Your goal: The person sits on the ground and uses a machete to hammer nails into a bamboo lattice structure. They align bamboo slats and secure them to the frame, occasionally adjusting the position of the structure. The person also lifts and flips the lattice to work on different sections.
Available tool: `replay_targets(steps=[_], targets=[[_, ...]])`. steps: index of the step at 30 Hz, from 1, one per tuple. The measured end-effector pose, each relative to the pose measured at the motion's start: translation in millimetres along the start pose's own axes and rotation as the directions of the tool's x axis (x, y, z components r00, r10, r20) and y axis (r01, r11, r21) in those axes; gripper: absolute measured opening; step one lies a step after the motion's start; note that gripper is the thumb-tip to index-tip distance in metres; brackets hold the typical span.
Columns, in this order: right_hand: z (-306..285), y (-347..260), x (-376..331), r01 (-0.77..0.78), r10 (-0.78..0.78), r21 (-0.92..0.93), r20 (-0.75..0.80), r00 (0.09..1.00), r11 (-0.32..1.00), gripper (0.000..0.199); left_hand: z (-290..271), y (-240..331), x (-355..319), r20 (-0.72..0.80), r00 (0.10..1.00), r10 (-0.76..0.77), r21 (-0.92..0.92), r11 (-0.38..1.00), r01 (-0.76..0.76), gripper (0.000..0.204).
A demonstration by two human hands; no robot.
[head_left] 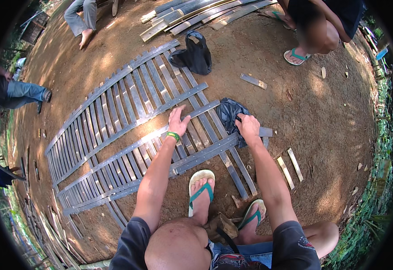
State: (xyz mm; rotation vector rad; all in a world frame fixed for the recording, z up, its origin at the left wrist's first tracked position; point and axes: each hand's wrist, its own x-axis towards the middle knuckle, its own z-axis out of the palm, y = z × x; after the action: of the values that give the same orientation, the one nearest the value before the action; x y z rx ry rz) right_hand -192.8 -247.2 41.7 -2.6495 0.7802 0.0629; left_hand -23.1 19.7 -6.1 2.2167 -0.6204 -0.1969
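A panel of split bamboo slats lies on the ground before me, its long rails crossing many thin strips. My left hand, with a green-and-yellow band at the wrist, rests over the slats with its fingers spread and nothing in them. At the panel's right end is a crumpled black plastic bag. My right hand is closed at that bag's edge, fingers curled into the plastic. Whatever the bag contains is hidden. Farther off, a second black plastic bag sits against the panel's far end.
A pile of bamboo strips lies at the far side. Short bamboo pieces are on the dirt at right, another piece beyond. One person crouches at far right; others are at far left. My sandalled feet are by the panel's near edge.
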Motion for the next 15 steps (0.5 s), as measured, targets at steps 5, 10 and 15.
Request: replay_targets(steps=[5, 10, 15], targets=[[3, 3, -2, -0.099, 0.112, 0.115, -0.106, 0.988, 0.988, 0.016, -1, 16, -87, -0.048, 0.992, 0.117, 0.136, 0.985, -0.110, 0.061], [24, 20, -15, 0.052, 0.094, 0.419, -0.322, 0.942, 0.907, 0.013, -9, 42, -158, 0.027, 0.991, 0.130, 0.267, 0.954, -0.133, 0.061], [45, 48, -5, 0.024, 0.427, 0.807, -0.337, 0.839, 0.590, 0.012, 12, 60, -182, 0.109, 0.989, 0.098, 0.206, 0.971, -0.119, 0.061]])
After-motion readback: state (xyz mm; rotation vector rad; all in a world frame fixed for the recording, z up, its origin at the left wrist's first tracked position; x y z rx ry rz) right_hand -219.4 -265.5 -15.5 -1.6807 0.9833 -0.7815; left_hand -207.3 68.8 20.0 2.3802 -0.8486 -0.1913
